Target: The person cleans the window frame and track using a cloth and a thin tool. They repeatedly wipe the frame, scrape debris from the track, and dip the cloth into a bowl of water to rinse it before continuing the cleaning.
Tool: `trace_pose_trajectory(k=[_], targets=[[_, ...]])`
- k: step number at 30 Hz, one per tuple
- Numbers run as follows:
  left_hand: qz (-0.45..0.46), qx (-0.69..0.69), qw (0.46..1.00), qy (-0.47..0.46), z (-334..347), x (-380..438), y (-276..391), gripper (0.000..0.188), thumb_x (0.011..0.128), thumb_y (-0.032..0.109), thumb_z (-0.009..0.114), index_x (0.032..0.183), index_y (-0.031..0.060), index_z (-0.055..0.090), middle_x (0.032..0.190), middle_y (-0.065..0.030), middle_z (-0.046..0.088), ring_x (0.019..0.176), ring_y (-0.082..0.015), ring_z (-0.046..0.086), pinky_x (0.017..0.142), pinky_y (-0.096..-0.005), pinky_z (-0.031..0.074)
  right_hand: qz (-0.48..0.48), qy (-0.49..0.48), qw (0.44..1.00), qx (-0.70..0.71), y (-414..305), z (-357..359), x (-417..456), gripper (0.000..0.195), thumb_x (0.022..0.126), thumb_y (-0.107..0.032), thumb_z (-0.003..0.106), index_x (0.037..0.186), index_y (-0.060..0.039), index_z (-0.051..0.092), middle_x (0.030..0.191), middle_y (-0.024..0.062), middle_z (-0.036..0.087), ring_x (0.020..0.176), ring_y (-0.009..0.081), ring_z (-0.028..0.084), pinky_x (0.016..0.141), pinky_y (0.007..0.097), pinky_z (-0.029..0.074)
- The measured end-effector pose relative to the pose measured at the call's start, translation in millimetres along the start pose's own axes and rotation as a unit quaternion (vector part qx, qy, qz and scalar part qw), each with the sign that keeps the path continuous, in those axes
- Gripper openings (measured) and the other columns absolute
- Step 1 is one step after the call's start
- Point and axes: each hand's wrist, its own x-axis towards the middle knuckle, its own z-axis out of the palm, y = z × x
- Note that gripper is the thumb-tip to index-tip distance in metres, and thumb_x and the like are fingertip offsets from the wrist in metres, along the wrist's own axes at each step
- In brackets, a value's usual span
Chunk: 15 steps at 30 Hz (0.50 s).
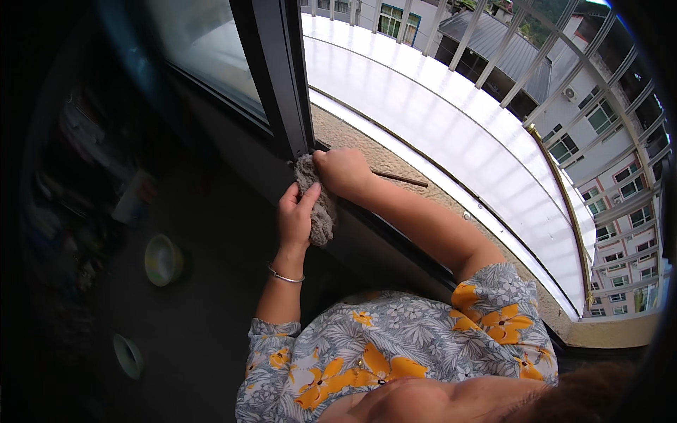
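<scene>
My left hand grips a fluffy grey cleaning cloth that hangs down over the inner side of the window ledge, thumb on its front. At the cloth's upper end, my right hand is closed against it, beside the foot of the dark metal window frame; its fingertips are hidden, so what it holds cannot be told. The right forearm lies across the dark window track. A thin brown rod lies on the rough outer sill, just past the right wrist.
Outside the opening are the rough sill, a pale curved panel and metal security bars, with buildings beyond. A glass pane stands at upper left. On the dark floor are a round bowl and another pale vessel.
</scene>
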Motion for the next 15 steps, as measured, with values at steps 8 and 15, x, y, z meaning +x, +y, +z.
trace_pose_trajectory(k=[8,15], targets=[[0.184,0.288,0.935,0.091,-2,-4,11,0.016,0.089,0.015,0.063,0.097,0.0012,0.06,0.092,-0.0028,0.064,0.077,-0.0106,0.057,0.069,-0.0272,0.047,-0.055,-0.064,0.996,0.023,16,-34,-7,0.015,0.075,-0.012,0.057,0.087,-0.0032,0.06,0.074,0.0147,0.065,0.073,0.0349,0.065,0.063,0.0423,0.052],[0.387,0.669,0.603,0.2,3,71,35,0.033,0.079,0.029,0.072,0.08,0.0063,0.047,0.079,-0.0108,0.055,0.069,-0.0341,0.058,0.055,-0.0422,0.048,0.031,0.015,0.999,0.037,-13,-22,9,0.017,0.081,-0.013,0.054,0.081,-0.0051,0.068,0.078,0.0116,0.069,0.073,0.0291,0.068,0.064,0.0393,0.053]])
